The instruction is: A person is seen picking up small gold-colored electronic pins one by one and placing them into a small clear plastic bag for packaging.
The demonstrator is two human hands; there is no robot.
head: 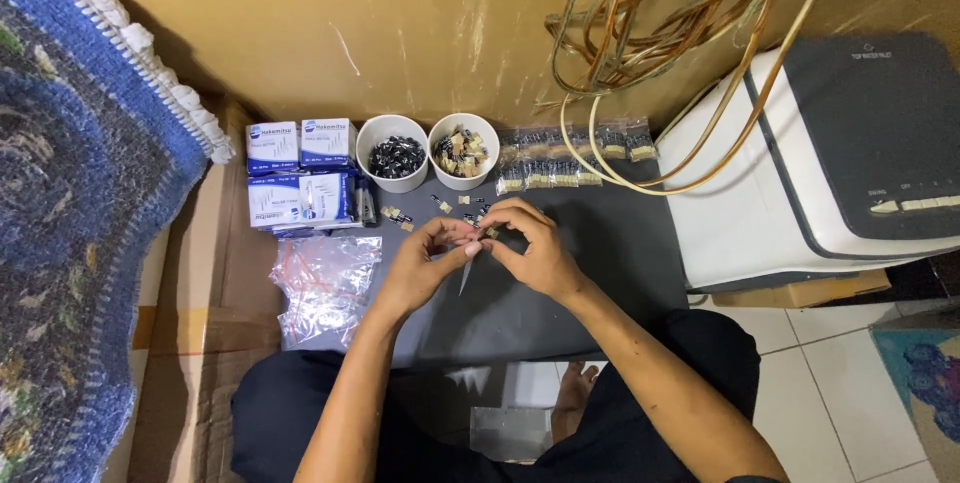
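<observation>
My left hand [425,261] and my right hand [530,248] meet over a dark grey board [600,273]. Together they pinch a small clear plastic bag [470,265] that hangs down between the fingertips. A tiny part seems to sit at the bag's mouth by my right fingers, but it is too small to tell. Several small loose parts [440,206] lie on the board just beyond my hands. Behind them stand two white cups, one [397,153] with dark parts, the other [463,151] with pale and dark parts.
Blue and white small boxes [300,175] are stacked at the left. A pile of empty clear bags [325,286] lies beside my left wrist. Filled bags [570,155] line the back right. A white and grey machine [830,153] and looped cables [680,33] stand at right. A blue rug [70,203] hangs left.
</observation>
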